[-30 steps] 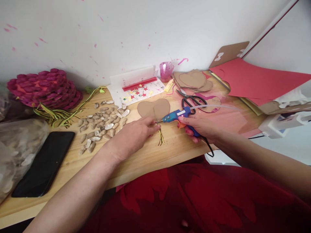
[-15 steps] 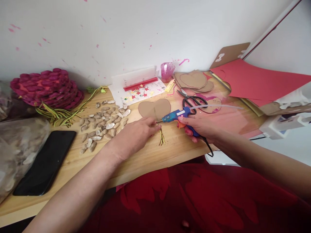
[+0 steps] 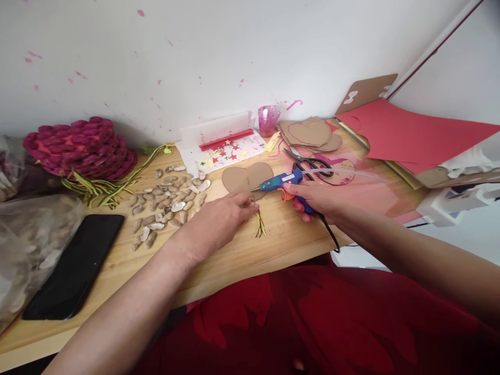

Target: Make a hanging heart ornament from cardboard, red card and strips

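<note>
1. Head view, far left: I see a clear plastic bag [image 3: 39,239] of peanut shells, a black phone [image 3: 76,265] just beside it, and a lumpy magenta stack [image 3: 80,146] with yellow-green strings by the wall.
2. Next to the right, I have loose peanut shells [image 3: 172,195] spread on the wooden table [image 3: 219,276].
3. The left hand [image 3: 219,221] reaches to the lower edge of a cardboard heart [image 3: 242,177], which lies flat mid-table. Its fingers are bunched together; I cannot tell whether they grip the yellow-and-dark strands [image 3: 260,225] spreading out below them.
4. Behind, star cut-outs lie on a white sheet [image 3: 195,151].
5. I see the blue glue gun [image 3: 287,178] with its nozzle pointing left, close to the left fingertips, over the heart's lower part.
6. The right hand [image 3: 316,198] has its fingers wrapped around the gun's handle.
7. Just beyond it are black-handled scissors [image 3: 299,158]; farther right, I see red paper [image 3: 422,130].
</note>
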Motion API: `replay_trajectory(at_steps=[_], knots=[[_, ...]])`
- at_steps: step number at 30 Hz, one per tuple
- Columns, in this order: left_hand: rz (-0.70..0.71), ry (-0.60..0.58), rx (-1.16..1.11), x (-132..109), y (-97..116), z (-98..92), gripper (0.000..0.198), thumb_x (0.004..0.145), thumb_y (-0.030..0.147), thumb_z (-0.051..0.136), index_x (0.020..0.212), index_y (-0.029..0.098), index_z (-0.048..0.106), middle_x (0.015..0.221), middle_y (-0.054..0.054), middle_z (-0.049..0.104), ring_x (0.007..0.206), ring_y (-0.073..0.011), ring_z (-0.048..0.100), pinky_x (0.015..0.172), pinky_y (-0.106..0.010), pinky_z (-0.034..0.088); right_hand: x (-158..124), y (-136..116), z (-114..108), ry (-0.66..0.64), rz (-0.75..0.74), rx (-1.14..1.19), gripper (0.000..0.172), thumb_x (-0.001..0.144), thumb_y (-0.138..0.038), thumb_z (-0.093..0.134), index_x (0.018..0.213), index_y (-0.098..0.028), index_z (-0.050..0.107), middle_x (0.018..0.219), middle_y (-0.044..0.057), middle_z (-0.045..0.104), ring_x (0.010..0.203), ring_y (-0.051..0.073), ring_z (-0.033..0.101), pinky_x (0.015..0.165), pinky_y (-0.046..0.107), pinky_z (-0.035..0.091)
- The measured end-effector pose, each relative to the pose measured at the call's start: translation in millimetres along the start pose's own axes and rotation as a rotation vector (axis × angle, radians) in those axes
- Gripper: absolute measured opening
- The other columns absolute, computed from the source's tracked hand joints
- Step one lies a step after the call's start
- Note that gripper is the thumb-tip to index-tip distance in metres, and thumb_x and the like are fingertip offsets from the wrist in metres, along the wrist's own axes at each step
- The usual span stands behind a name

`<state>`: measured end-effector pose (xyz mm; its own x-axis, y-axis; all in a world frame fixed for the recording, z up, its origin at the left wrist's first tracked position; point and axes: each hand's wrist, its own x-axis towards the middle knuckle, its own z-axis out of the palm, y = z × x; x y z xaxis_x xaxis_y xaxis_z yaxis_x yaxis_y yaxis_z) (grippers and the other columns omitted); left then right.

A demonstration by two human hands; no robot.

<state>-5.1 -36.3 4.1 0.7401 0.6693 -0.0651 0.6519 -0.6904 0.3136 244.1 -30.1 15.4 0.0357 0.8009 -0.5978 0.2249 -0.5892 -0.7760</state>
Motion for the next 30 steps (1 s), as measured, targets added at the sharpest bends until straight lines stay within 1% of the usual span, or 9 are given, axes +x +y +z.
replay_trajectory(at_steps=[5,8,10,15,18,21,25,28,30], knots=[[-0.007,0.004,-0.054,-1,1,-2.7,0.036,0.103,0.022,0.042,0.129,0.029,0.065,0.131,-0.005,0.065,0.119,-0.0241,0.062,0.098,-0.034,0.047,7,-3,1,-0.031,-0.009,-0.032,0.016,0.103,-0.036,0.053,0.094,-0.023,0.05,0.046,-0.007,0.048,0.032,0.011,0.042,0.03,0.02,0.031],[-0.027,-0.012,-0.059,-1,1,-3.1,0.035,0.102,0.022,0.043,0.129,0.028,0.065,0.131,-0.005,0.066,0.118,-0.0234,0.062,0.098,-0.032,0.047,9,-8,2,-0.032,-0.003,-0.043,0.02,0.104,-0.038,0.051,0.091,-0.023,0.05,0.047,-0.007,0.049,0.031,0.01,0.042,0.031,0.019,0.031],[-0.028,-0.016,-0.054,-1,2,-3.4,0.035,0.103,0.022,0.043,0.129,0.028,0.065,0.131,-0.005,0.066,0.118,-0.0232,0.062,0.099,-0.032,0.048,10,-12,3,-0.022,0.001,-0.051,0.022,0.104,-0.039,0.051,0.09,-0.022,0.051,0.047,-0.007,0.049,0.031,0.009,0.043,0.031,0.018,0.03],[-0.012,-0.018,-0.011,0,4,-5.2,0.037,0.107,0.026,0.036,0.131,0.028,0.065,0.133,-0.006,0.065,0.119,-0.0237,0.062,0.098,-0.033,0.048,12,-19,4,-0.028,-0.065,-0.057,0.021,0.105,-0.036,0.048,0.09,-0.021,0.051,0.048,-0.006,0.05,0.031,0.008,0.044,0.031,0.016,0.025],[0.004,-0.029,0.021,1,4,-5.3,0.04,0.108,0.028,0.033,0.132,0.027,0.064,0.135,-0.007,0.063,0.12,-0.0236,0.062,0.098,-0.033,0.048,9,-15,0,-0.053,-0.053,-0.046,0.02,0.104,-0.038,0.05,0.092,-0.022,0.051,0.048,-0.007,0.05,0.032,0.008,0.044,0.031,0.016,0.028],[0.009,-0.031,0.047,1,4,-3.7,0.041,0.109,0.029,0.031,0.134,0.026,0.064,0.137,-0.007,0.062,0.121,-0.0234,0.061,0.099,-0.034,0.048,0,-7,-3,-0.05,-0.05,-0.026,0.015,0.1,-0.037,0.058,0.101,-0.023,0.051,0.048,-0.008,0.049,0.032,0.01,0.042,0.031,0.019,0.032],[0.013,-0.018,0.035,1,3,-2.4,0.041,0.109,0.029,0.031,0.132,0.026,0.065,0.136,-0.007,0.063,0.121,-0.0237,0.061,0.098,-0.034,0.048,-6,-1,-3,-0.022,0.001,-0.032,0.017,0.099,-0.037,0.06,0.101,-0.023,0.053,0.047,-0.008,0.049,0.03,0.01,0.041,0.028,0.019,0.028],[0.01,-0.018,0.032,1,4,-2.9,0.041,0.109,0.03,0.031,0.132,0.027,0.065,0.134,-0.007,0.064,0.118,-0.0248,0.063,0.096,-0.036,0.049,0,-4,0,0.009,-0.017,-0.03,0.016,0.098,-0.036,0.062,0.1,-0.023,0.053,0.047,-0.008,0.049,0.03,0.01,0.042,0.029,0.02,0.029],[0.01,-0.016,0.029,1,4,-3.2,0.041,0.109,0.03,0.031,0.132,0.027,0.065,0.133,-0.007,0.064,0.119,-0.0248,0.063,0.097,-0.036,0.049,9,-7,0,-0.013,-0.036,-0.017,0.016,0.098,-0.037,0.061,0.098,-0.023,0.053,0.047,-0.007,0.049,0.03,0.01,0.042,0.029,0.02,0.031]])
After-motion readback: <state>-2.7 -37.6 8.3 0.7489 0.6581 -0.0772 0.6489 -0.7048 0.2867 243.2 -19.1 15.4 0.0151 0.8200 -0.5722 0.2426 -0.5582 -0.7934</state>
